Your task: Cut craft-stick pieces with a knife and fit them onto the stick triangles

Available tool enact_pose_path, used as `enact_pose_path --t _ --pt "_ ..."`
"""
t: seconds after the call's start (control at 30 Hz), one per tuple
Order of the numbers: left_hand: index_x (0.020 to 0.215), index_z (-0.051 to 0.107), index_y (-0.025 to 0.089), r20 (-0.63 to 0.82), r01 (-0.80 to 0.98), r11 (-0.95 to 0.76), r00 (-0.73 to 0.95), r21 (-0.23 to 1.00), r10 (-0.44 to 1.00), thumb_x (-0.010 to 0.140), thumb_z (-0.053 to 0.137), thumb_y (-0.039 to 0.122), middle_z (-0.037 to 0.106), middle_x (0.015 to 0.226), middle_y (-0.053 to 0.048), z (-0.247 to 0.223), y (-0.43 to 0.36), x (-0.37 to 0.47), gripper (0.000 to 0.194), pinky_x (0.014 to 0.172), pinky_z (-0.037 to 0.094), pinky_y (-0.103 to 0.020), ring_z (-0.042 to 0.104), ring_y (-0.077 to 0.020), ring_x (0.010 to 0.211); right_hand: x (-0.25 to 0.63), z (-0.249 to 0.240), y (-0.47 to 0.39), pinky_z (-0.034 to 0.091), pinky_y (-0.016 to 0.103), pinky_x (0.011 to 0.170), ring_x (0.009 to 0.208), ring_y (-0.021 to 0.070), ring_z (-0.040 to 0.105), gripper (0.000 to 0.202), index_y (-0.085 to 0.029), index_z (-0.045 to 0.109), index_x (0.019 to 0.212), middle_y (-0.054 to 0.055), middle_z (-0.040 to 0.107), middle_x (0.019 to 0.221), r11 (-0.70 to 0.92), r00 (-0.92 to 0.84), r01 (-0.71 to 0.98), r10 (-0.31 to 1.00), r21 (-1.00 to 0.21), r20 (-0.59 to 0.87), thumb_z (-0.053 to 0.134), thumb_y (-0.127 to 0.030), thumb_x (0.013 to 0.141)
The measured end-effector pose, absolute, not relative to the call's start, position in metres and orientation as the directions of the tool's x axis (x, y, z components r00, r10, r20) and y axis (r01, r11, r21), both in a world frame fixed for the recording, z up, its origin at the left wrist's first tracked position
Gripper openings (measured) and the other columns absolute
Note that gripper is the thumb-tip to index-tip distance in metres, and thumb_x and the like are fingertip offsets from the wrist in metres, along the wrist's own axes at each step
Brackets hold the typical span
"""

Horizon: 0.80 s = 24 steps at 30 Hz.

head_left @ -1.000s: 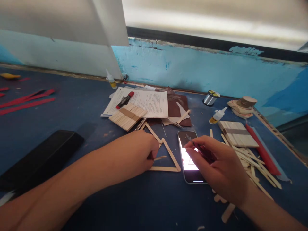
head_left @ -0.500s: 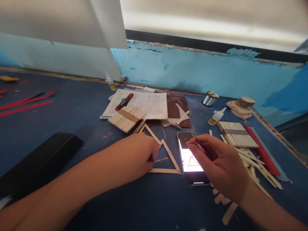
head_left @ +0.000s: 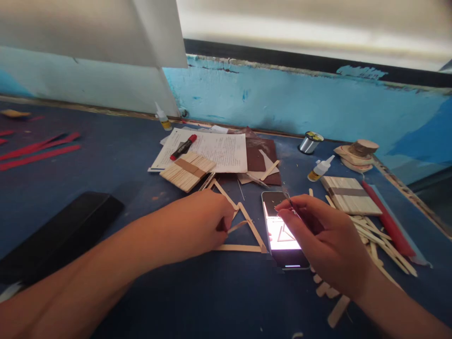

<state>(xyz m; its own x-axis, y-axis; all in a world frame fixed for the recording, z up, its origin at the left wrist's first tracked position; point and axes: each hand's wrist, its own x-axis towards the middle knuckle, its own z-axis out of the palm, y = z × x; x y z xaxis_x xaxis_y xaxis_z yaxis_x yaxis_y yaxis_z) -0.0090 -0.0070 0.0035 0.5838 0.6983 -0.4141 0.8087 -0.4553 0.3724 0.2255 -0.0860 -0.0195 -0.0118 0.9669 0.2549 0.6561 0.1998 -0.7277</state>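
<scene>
My left hand (head_left: pixel 208 220) is closed, pinching a short thin piece of wooden craft stick (head_left: pixel 238 226) between thumb and fingers. Beneath and beside it lie craft sticks joined at angles into a frame (head_left: pixel 250 226), partly covered by the hand. My right hand (head_left: pixel 326 242) grips a thin, dark, pointed tool (head_left: pixel 290 200), its tip upward; its exact kind is unclear. That hand hovers over the right side of a lit phone (head_left: pixel 282 235), whose screen shows a triangular stick figure.
Behind lie a banded stick bundle (head_left: pixel 187 172), papers (head_left: pixel 226 153) and a marker (head_left: pixel 183 147). To the right are a glue bottle (head_left: pixel 320 168), a wire spool (head_left: pixel 310 142), another bundle (head_left: pixel 351 195) and loose sticks (head_left: pixel 374 242). A black case (head_left: pixel 67 235) sits left.
The stick piece in my left hand has tilted, its free end rising to the frame's slanted stick. My right hand stays nearly in place. The view has shifted slightly.
</scene>
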Motion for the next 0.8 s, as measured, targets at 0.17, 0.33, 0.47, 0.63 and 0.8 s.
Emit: enact_pose_path --t 0.17,0.33,0.47,0.63,0.8 --pt "0.071 0.071 0.026 -0.398 0.789 -0.439 0.602 0.430 0.693 0.076 0.058 0.021 0.069 0.064 0.005 0.007 -0.004 -0.012 0.015 0.045 0.035 -0.027 0.061 -0.0140 0.054 0.224 -0.020 -0.087 0.044 0.026 0.053 0.060 0.0122 0.058 0.014 -0.025 0.070 0.094 -0.003 0.068 0.076 0.199 -0.022 0.655 0.969 -0.729 0.245 0.062 -0.036 0.098" --pt "0.080 0.068 0.025 -0.273 0.741 -0.377 0.591 0.556 0.759 0.085 0.061 0.033 0.071 0.073 0.005 0.003 -0.001 -0.009 0.012 0.052 0.044 -0.027 0.064 -0.0144 0.063 0.231 -0.016 -0.083 0.045 0.027 0.056 0.065 0.0132 0.062 0.017 -0.026 0.070 0.099 -0.002 0.070 0.082 0.169 -0.004 0.652 0.976 -0.739 0.219 0.058 -0.038 0.100" --pt "0.085 0.064 0.024 -0.207 0.661 -0.323 0.592 0.677 0.779 0.089 0.060 0.039 0.068 0.078 0.004 -0.003 -0.004 0.001 0.015 0.055 0.046 -0.027 0.062 -0.0147 0.067 0.248 -0.013 -0.073 0.047 0.029 0.057 0.066 0.0157 0.061 0.028 -0.025 0.063 0.117 0.000 0.066 0.081 0.053 0.010 0.735 0.996 -0.675 0.089 0.058 -0.045 0.098" --pt "0.087 0.061 0.025 -0.168 0.608 -0.282 0.576 0.742 0.800 0.091 0.059 0.036 0.062 0.073 0.005 -0.007 -0.009 0.009 0.012 0.053 0.045 -0.026 0.059 -0.0140 0.065 0.268 -0.022 -0.061 0.047 0.032 0.054 0.067 0.0217 0.061 0.075 -0.024 0.041 0.149 0.004 0.064 0.083 -0.077 -0.004 0.877 0.986 -0.475 -0.169 0.064 -0.061 0.088" --pt "0.090 0.063 0.024 -0.163 0.639 -0.278 0.542 0.717 0.825 0.090 0.060 0.036 0.066 0.077 0.002 -0.006 -0.009 0.010 0.012 0.053 0.046 -0.028 0.060 -0.0160 0.065 0.274 -0.029 -0.056 0.043 0.030 0.048 0.062 0.0216 0.061 0.086 -0.028 0.033 0.157 0.007 0.067 0.088 -0.128 0.006 0.892 0.962 -0.434 -0.272 0.063 -0.066 0.086"
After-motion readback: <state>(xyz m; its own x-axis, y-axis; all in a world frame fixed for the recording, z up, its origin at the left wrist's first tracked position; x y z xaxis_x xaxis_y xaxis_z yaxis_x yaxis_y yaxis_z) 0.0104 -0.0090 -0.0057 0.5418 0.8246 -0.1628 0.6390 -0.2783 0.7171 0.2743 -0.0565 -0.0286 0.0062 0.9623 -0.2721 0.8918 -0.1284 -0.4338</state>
